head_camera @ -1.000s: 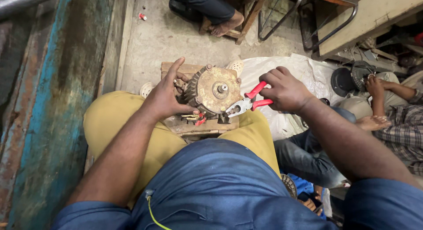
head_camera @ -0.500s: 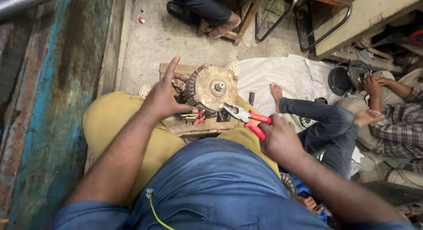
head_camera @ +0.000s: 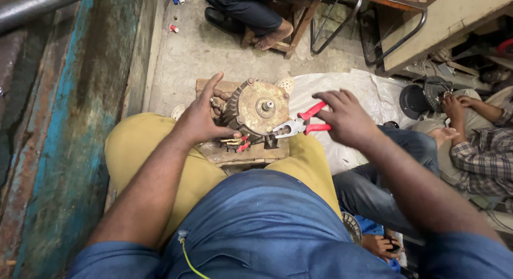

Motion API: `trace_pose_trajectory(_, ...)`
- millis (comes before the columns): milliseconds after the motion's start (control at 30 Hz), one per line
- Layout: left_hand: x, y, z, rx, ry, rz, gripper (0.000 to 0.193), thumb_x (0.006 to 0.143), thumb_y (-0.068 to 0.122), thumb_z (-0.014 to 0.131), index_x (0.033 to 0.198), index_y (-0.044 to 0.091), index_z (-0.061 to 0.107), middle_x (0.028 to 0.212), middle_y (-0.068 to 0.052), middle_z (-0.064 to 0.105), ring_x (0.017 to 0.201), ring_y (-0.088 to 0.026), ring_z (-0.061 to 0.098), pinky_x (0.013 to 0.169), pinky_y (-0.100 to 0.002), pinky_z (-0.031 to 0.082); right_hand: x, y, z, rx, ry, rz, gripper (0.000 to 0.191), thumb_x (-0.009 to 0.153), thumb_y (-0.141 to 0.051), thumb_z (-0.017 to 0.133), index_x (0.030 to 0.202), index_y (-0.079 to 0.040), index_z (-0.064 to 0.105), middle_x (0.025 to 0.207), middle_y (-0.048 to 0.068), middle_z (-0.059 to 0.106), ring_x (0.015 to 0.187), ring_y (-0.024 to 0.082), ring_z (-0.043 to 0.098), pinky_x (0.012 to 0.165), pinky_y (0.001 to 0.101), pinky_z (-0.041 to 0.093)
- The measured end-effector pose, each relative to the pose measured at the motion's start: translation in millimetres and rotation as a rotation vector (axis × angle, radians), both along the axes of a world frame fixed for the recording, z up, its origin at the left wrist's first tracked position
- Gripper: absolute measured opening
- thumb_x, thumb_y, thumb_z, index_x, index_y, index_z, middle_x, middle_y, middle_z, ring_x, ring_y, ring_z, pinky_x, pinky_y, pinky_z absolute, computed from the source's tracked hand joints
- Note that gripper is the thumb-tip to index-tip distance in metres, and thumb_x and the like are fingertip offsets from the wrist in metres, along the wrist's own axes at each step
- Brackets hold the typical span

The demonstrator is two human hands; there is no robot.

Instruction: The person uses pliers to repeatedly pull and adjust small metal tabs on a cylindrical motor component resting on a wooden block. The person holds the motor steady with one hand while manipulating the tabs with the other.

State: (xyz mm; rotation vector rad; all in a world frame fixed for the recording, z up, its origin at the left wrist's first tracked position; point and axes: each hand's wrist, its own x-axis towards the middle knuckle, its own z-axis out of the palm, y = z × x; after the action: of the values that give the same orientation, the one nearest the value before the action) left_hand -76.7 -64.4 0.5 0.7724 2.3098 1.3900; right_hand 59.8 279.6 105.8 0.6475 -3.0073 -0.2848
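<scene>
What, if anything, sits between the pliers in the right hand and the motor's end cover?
Nothing visible. The pliers in the right hand already reach the motor cover's edge; the left hand steadies its far side.

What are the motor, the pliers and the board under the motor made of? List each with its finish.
Motor: metal, probably cast; dull, grimy tan end cover, dark ribbed body, bare steel shaft.
Pliers: grey steel jaws; glossy red handles, likely plastic or rubber sleeves, held by the right hand.
Board: apparently wood, unpainted, worn and stained.
The left hand steadies the motor.
</scene>
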Motion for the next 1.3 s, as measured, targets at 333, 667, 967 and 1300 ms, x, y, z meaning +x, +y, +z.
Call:
trace_pose_trajectory(333,-0.4,1.1,1.1,0.042,0.100,-0.024,0.141,0.044,0.037,0.104,0.159,0.022,0.024,0.126,-0.008,0.065,0.113,-0.029,0.066,0.100,-0.043,0.052,-27.4,22.3,-5.1,-0.071,-0.029,0.202,0.029,0.064,-0.016,0.077,0.091,-0.011,0.068,0.125,0.010,0.064,0.116,0.032,0.060,0.099,0.0473,0.046)
trace_pose_trajectory(667,2.8,-0.1,4.5,0.046,0.029,-0.011,0.137,0.044,0.039,0.102,0.158,0.024,0.027,0.127,-0.007,0.063,0.105,-0.028,0.068,0.094,-0.041,0.056,-17.8,21.6,-4.8,-0.255,0.023,0.127,0.077,0.066,-0.033,0.083,0.128,0.006,0.060,0.099,0.017,0.062,0.094,0.037,0.061,0.090,0.0483,0.048)
trace_pose_trajectory(967,4.6,-0.1,2.4,0.016,0.103,0.009,0.130,0.046,0.043,0.103,0.153,0.023,0.032,0.104,-0.006,0.060,0.100,-0.025,0.065,0.090,-0.041,0.055,-15.7,12.2,-11.2,-0.272,0.027,0.119,0.057,0.066,-0.031,0.082,0.112,-0.004,0.062,0.099,0.015,0.061,0.096,0.037,0.061,0.089,0.0446,0.049)
trace_pose_trajectory(1300,8.0,0.5,5.8,-0.059,0.074,0.042,0.139,0.046,0.046,0.102,0.159,0.024,0.024,0.103,-0.005,0.062,0.090,-0.025,0.066,0.085,-0.040,0.056,20.9,8.9,-30.5,-0.232,0.066,-0.065,0.054,0.066,-0.027,0.081,0.111,-0.005,0.061,0.104,0.021,0.062,0.096,0.040,0.062,0.087,0.0479,0.051)
